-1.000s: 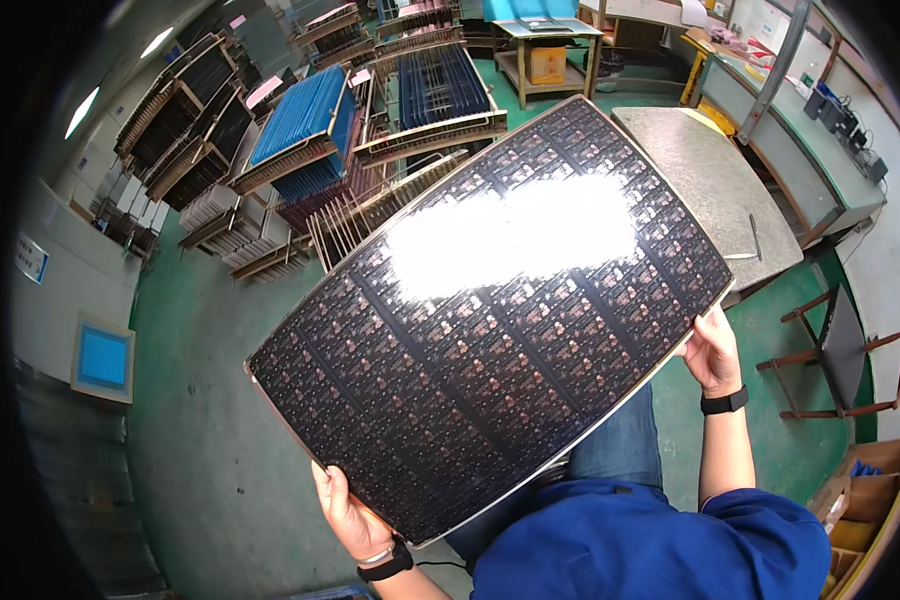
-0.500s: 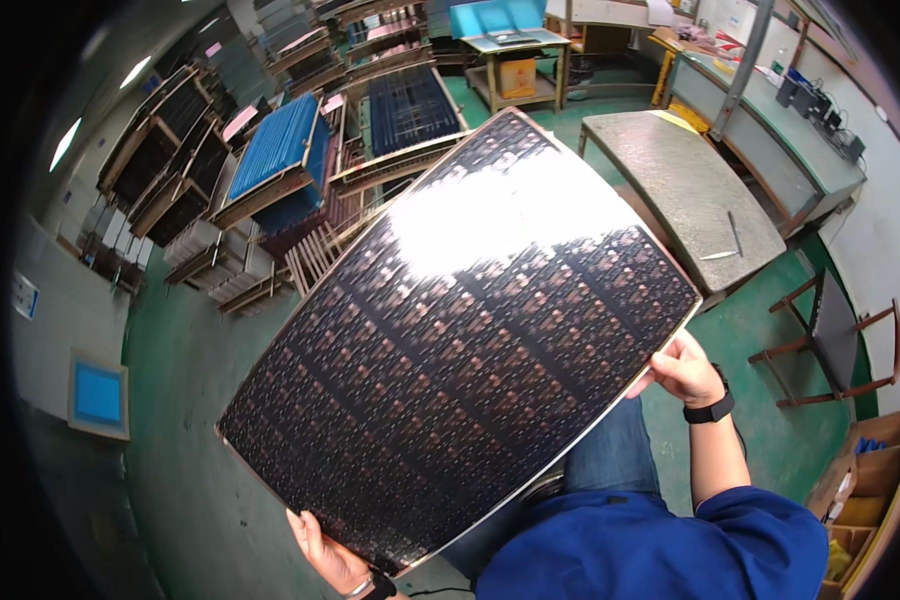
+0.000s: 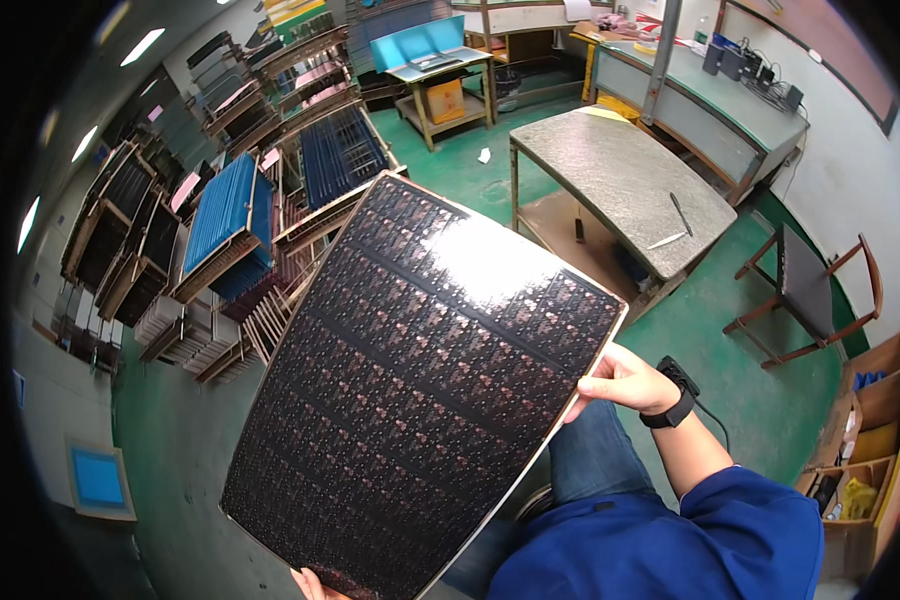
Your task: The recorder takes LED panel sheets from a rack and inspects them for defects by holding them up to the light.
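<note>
Green floor (image 3: 180, 450) is stretching through a workroom, with racks (image 3: 305, 215) of blue and dark sheets standing at the left and a table (image 3: 580, 155) standing ahead to the right. Two thin tools, one dark (image 3: 680, 212) and one pale (image 3: 667, 240), are lying on its top near the right end. Beyond it a counter (image 3: 670, 85) is running along the wall, and a chair (image 3: 805, 280) is standing at the right.

Both hands are holding a dark, glossy panel (image 3: 400, 370) up in front of the body, above the floor. Its right hand (image 3: 625, 385) is gripping the long right edge near the far corner, thumb resting on the rim and fingers curling underneath; a black band (image 3: 672, 412) is circling that wrist. At the short near edge the left hand (image 3: 315, 586) is holding on, only its fingertips showing and the rest being cut off by the view.

Rows of tiny marks are covering the panel's face; any writing among them is too fine to read. Its long axis is running steeply from lower left to upper right, with the patterned face turning upward and catching white glare near the far end.
</note>
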### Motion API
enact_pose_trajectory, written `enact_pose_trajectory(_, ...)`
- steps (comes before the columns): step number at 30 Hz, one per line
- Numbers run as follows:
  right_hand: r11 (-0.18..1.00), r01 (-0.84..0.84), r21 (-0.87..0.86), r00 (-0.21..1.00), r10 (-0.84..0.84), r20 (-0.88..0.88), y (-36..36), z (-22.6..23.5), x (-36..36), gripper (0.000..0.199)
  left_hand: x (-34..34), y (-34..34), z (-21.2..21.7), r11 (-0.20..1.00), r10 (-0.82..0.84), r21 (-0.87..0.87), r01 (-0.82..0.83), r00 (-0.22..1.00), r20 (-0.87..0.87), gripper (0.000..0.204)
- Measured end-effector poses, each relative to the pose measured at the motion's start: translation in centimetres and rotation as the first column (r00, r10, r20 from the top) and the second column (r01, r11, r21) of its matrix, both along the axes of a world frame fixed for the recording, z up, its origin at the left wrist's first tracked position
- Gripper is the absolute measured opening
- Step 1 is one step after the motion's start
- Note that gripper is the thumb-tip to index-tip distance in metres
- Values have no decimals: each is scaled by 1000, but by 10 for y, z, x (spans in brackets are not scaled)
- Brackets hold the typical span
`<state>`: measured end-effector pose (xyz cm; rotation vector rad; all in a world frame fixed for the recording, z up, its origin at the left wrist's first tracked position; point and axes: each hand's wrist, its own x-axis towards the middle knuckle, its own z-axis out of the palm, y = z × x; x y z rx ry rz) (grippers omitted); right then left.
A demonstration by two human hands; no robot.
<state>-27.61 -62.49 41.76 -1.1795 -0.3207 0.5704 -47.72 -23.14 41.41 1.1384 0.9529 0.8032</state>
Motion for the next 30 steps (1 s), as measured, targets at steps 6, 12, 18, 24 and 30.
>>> enact_pose_trajectory(6,1000,-27,5,1000,27,15,0,1,0,37,-12,14,-21,998,-61,11,60,993,102,42)
enact_pose_trajectory(12,990,110,84,987,-119,107,30,-14,-6,57,-6,5,-22,901,-336,-126,415,852,402,36)
enact_pose_trajectory(18,976,217,10,740,-172,651,111,16,-48,72,56,-77,-13,758,-154,-434,487,781,606,27)
enact_pose_trajectory(24,767,561,311,455,-600,659,89,80,6,60,64,-67,-32,789,-613,39,613,790,9,26)
enact_pose_trajectory(30,813,581,-34,387,-239,890,74,114,5,51,88,-58,-47,387,-324,808,445,886,-333,18)
